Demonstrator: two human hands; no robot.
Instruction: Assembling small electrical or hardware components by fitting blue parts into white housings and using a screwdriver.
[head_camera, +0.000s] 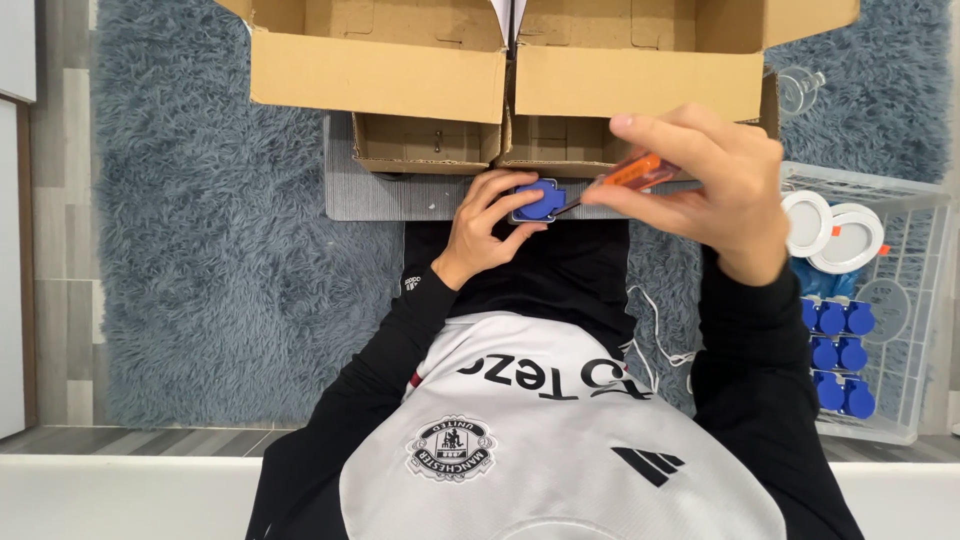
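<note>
My left hand (483, 228) grips a small blue socket part (537, 201) and holds it against the edge of a grey board (390, 190) on my lap. In my right hand (705, 180) is a screwdriver with an orange handle (640, 172), its dark shaft pointing left at the blue part. The tip touches or nearly touches the part. Both arms wear black sleeves.
Two open cardboard boxes (400, 80) (640, 80) stand just beyond the board. A clear wire basket (900, 260) at my right holds several blue socket parts (838, 350) and white round fittings (830, 225). A shaggy grey-blue rug (200, 250) covers the floor.
</note>
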